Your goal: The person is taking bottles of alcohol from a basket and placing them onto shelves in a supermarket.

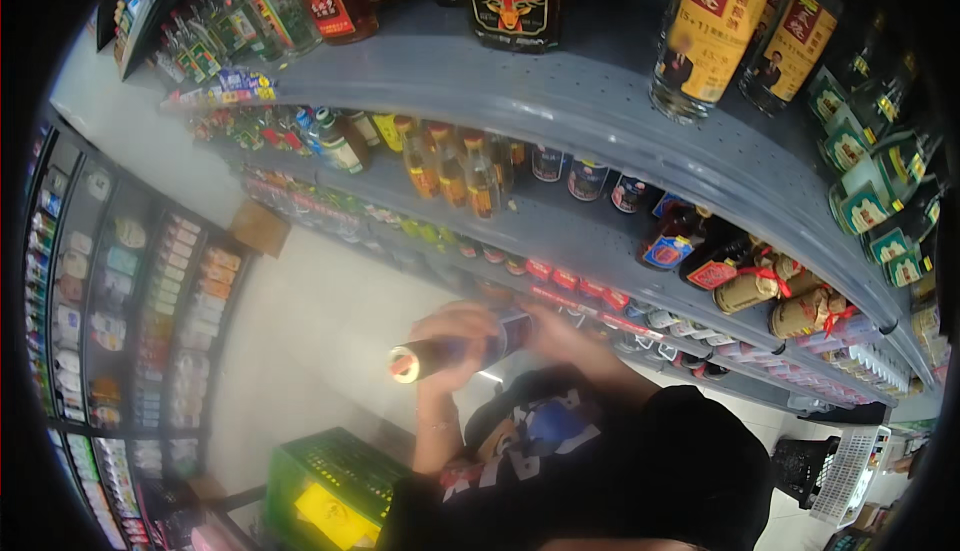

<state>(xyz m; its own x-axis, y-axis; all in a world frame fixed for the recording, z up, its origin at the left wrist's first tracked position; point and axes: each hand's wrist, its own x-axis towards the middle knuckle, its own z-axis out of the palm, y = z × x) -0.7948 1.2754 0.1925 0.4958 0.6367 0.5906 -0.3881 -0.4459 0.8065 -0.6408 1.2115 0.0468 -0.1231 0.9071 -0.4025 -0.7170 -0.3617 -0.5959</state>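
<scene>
A dark cylindrical can or bottle [510, 332] with a gold-coloured end lies tilted between both hands, in front of my dark shirt. My left hand [457, 330] wraps around its middle, near the gold end. At the other end, my right hand [553, 335] grips it; its fingers are partly hidden and blurred. Beyond the hands are shelves of bottles, with small amber bottles [451, 168] and dark labelled bottles or cans [587, 178] on a middle level. Below left of the hands stands a green plastic crate [341, 446] with a yellow sheet on its side.
The curved grey shelf edge [465, 105] runs above my hands, bearing large liquor bottles [514, 3]. A cardboard box [259, 228] sits on the floor by the left shelving [112, 288]. A white basket [851, 476] and a black crate [802, 468] stand at lower right.
</scene>
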